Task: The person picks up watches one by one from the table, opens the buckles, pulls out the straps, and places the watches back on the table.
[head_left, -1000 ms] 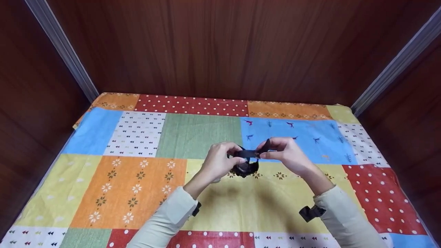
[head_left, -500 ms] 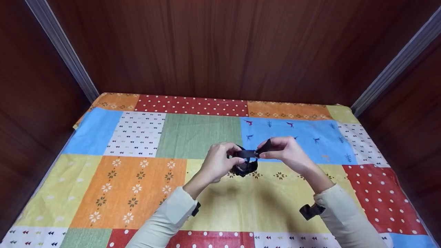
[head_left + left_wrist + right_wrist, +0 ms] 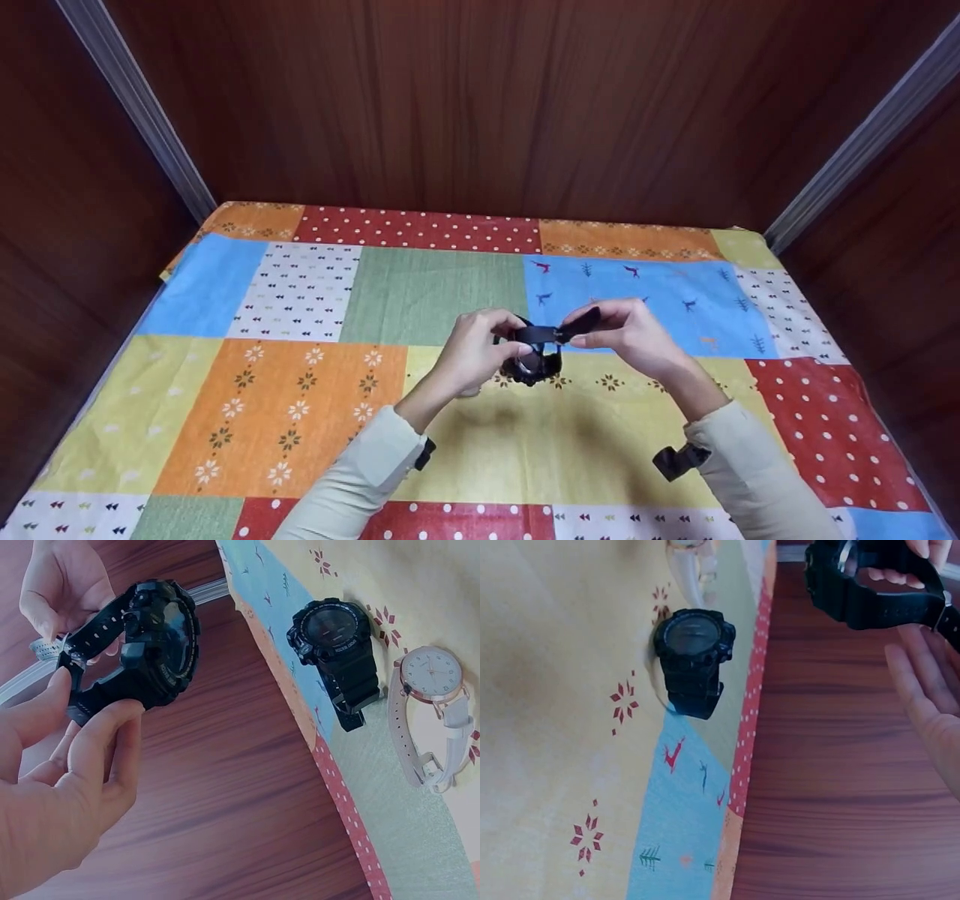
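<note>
A black wristwatch (image 3: 537,335) with a chunky case is up off the cloth between both hands. My left hand (image 3: 472,349) grips its strap, thumb and fingers at the buckle side; the left wrist view shows the watch case (image 3: 161,641) from the side. With thumb and forefinger, my right hand (image 3: 626,334) pinches the strap's free end near the buckle. Only part of that hand shows in the right wrist view. A second black wristwatch (image 3: 334,634) lies on the cloth below, beside a wristwatch with a pale strap (image 3: 431,675) and rose-gold case.
A patchwork-patterned cloth (image 3: 292,420) covers the table. Dark wooden panels (image 3: 480,112) rise behind and at both sides, with grey metal strips at the corners. Black wrist cameras (image 3: 679,461) sit at the cuffs.
The strap's free end has tipped down toward the right, and my right fingers have shifted slightly to the right along it. My left hand stays nearly still.
</note>
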Motion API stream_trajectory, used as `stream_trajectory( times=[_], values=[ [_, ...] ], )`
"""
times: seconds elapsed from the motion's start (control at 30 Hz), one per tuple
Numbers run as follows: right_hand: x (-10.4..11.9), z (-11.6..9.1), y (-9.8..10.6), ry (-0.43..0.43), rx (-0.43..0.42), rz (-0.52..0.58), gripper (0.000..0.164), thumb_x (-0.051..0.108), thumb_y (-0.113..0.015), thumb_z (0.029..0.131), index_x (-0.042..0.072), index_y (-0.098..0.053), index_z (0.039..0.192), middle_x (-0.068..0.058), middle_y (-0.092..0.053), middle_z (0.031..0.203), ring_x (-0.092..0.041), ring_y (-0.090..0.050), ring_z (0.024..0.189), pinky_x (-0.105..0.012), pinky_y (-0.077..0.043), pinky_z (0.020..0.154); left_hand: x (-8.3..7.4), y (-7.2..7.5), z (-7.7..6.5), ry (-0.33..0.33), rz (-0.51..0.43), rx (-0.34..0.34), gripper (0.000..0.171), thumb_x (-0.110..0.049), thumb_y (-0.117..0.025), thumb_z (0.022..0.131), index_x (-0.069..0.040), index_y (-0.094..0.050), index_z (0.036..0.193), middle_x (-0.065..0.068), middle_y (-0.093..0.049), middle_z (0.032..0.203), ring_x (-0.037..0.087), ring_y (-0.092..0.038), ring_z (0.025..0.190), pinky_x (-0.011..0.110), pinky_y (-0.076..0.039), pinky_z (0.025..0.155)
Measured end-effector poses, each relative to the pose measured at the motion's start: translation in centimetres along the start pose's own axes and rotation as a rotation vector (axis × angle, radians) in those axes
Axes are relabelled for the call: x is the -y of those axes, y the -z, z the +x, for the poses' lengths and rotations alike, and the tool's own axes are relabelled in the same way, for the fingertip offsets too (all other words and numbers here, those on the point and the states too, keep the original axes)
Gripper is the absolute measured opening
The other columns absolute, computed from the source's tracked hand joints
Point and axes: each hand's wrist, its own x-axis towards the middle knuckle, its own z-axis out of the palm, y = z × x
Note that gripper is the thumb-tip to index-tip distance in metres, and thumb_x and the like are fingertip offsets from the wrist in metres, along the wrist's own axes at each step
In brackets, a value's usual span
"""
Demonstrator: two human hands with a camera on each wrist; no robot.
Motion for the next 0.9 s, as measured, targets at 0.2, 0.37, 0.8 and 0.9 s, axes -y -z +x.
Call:
stream_trajectory(
  times=[0.2,0.37,0.8,0.9],
  values=[
    [-0.3,-0.1,-0.3,0.039,-0.013,0.050,0.028,-0.002,-0.071,0.074,-0.013,-0.063,0.098,-0.009,-0.066,0.088,-0.015,-0.062,0.079,-0.031,-0.050,0.076,0.3,0.0,0.2,-0.001,0.015,0.015,0.014,-0.010,-0.073,0.077,-0.007,-0.069,0.089,0.002,-0.067,0.088,0.018,-0.058,0.085,0.031,-0.044,0.076],
    [-0.5,0.0,-0.5,0.032,-0.036,0.062,0.028,-0.002,-0.072,0.074,-0.014,-0.063,0.098,-0.009,-0.067,0.088,-0.017,-0.062,0.082,-0.032,-0.050,0.077,0.5,0.0,0.3,0.024,0.005,0.023,0.014,-0.009,-0.072,0.077,-0.007,-0.069,0.091,0.002,-0.067,0.089,0.019,-0.059,0.087,0.034,-0.044,0.080],
    [-0.4,0.3,-1.4,0.015,-0.088,0.062,0.029,0.001,-0.072,0.074,-0.014,-0.063,0.097,-0.011,-0.068,0.088,-0.019,-0.064,0.084,-0.034,-0.050,0.079,-0.1,-0.7,0.4,0.008,-0.006,-0.015,0.021,-0.011,-0.067,0.083,-0.006,-0.065,0.103,0.004,-0.063,0.096,0.017,-0.057,0.092,0.030,-0.044,0.083],
    [-0.2,0.3,-1.5,0.011,-0.084,0.061,0.028,0.001,-0.072,0.075,-0.013,-0.063,0.098,-0.012,-0.068,0.090,-0.019,-0.064,0.085,-0.034,-0.049,0.080,-0.6,-0.8,0.6,0.019,-0.003,-0.009,0.016,-0.013,-0.063,0.086,-0.009,-0.065,0.101,0.003,-0.062,0.095,0.016,-0.057,0.092,0.029,-0.044,0.082]
  ],
)
